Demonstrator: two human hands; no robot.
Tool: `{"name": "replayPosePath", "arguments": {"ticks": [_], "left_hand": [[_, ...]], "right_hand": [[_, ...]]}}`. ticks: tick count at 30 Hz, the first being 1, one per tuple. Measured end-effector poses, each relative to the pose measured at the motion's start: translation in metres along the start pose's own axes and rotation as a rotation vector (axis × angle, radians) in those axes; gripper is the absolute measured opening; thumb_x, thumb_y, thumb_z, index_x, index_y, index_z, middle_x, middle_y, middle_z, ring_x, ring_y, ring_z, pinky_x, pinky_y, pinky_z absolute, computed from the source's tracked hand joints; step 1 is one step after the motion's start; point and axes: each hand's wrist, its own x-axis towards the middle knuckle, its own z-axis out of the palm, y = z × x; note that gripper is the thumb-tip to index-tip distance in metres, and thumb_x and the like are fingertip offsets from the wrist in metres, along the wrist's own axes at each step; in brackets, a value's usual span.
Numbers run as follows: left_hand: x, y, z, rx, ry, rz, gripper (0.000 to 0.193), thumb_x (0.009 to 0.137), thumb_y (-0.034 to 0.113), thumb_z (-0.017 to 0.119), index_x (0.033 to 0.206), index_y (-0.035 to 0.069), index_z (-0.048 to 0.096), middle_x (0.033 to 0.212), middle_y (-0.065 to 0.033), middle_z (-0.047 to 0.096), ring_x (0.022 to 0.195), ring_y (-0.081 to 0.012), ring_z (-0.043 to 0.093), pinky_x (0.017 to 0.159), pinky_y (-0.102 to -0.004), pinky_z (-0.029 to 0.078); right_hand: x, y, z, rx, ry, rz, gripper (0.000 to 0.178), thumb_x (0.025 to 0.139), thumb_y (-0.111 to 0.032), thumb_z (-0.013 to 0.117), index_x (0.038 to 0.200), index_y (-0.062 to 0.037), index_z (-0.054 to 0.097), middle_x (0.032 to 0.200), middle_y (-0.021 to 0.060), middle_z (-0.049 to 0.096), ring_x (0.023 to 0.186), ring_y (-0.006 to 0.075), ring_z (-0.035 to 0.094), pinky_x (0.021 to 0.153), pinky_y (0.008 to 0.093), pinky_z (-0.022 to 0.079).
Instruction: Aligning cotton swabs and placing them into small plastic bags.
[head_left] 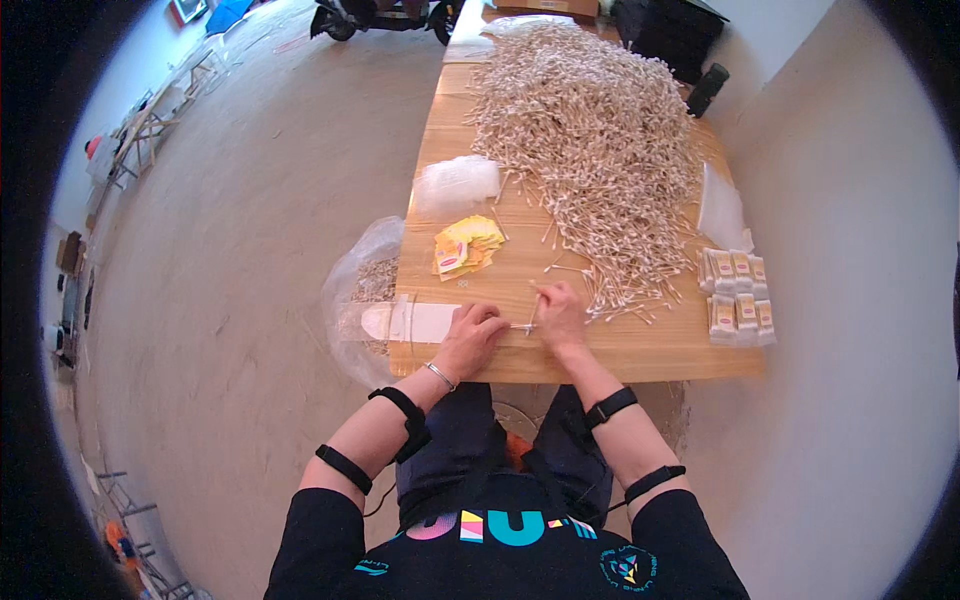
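Observation:
Near the front edge of the wooden table, my left hand (473, 340) is closed, its fingertips at the ends of a few cotton swabs (519, 326) that point toward my right hand. My left hand lies over the right end of a flat white strip (428, 322). A short gap to the right, my right hand (561, 316) is closed in a pinch, with thin swab sticks (537, 302) showing at its fingers. How many swabs each hand has is hidden by the fingers. The large heap of loose cotton swabs (590, 130) spreads down to just beyond my right hand.
Yellow printed cards (468, 247) and a stack of clear plastic bags (457, 185) lie on the left. Packed swab bundles (738, 298) stand in rows at the right edge, below more clear bags (721, 207). A plastic sack (350, 290) of swabs hangs beside the table's left edge.

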Motion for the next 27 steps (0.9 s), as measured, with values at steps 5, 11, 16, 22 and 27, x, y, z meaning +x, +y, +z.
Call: {"name": "replayPosePath", "arguments": {"ticks": [5, 11, 16, 22, 27], "left_hand": [[0.013, 0.021, 0.007, 0.067, 0.058, -0.033, 0.03, 0.078, 0.008, 0.06, 0.108, 0.01, 0.06, 0.117, -0.0109, 0.053, 0.115, -0.0303, 0.046, 0.096, -0.0401, 0.038], [0.012, 0.014, 0.002, 0.096, 0.006, 0.097, 0.032, 0.081, 0.007, 0.057, 0.113, 0.006, 0.057, 0.123, -0.0124, 0.052, 0.123, -0.0301, 0.043, 0.106, -0.0424, 0.032], [0.011, 0.01, 0.004, 0.009, 0.022, 0.106, 0.023, 0.081, 0.009, 0.059, 0.103, 0.003, 0.06, 0.116, -0.0131, 0.056, 0.116, -0.0301, 0.048, 0.104, -0.0414, 0.036], [0.013, 0.013, 0.002, -0.08, 0.057, 0.08, 0.023, 0.079, 0.006, 0.062, 0.102, 0.002, 0.059, 0.112, -0.0145, 0.056, 0.111, -0.0328, 0.051, 0.096, -0.04, 0.043], [0.014, 0.017, 0.0, -0.058, 0.056, 0.079, 0.02, 0.079, 0.007, 0.061, 0.098, 0.001, 0.058, 0.111, -0.0142, 0.055, 0.11, -0.0315, 0.051, 0.096, -0.0392, 0.042]], "right_hand": [[-0.011, -0.002, -0.001, 0.106, -0.129, -0.16, 0.02, 0.077, -0.004, 0.058, 0.096, -0.0013, 0.065, 0.091, 0.0173, 0.059, 0.088, 0.0321, 0.058, 0.079, 0.0391, 0.046], [-0.024, 0.025, -0.047, -0.323, 0.308, 0.144, 0.041, 0.074, -0.013, 0.064, 0.112, -0.0045, 0.054, 0.107, 0.0141, 0.05, 0.106, 0.0328, 0.045, 0.092, 0.0452, 0.037], [-0.021, 0.037, -0.046, -0.341, 0.216, 0.189, 0.038, 0.074, -0.02, 0.066, 0.108, -0.0057, 0.058, 0.104, 0.0136, 0.05, 0.102, 0.0326, 0.046, 0.09, 0.0444, 0.038], [-0.005, -0.003, -0.007, -0.128, -0.004, -0.116, 0.031, 0.078, -0.017, 0.063, 0.108, -0.0091, 0.06, 0.1, 0.0129, 0.049, 0.097, 0.0312, 0.047, 0.087, 0.0433, 0.039], [0.021, 0.015, -0.013, -0.233, -0.054, -0.286, 0.031, 0.078, -0.013, 0.062, 0.109, -0.0089, 0.06, 0.099, 0.0124, 0.049, 0.095, 0.0301, 0.047, 0.087, 0.0421, 0.039]]}}
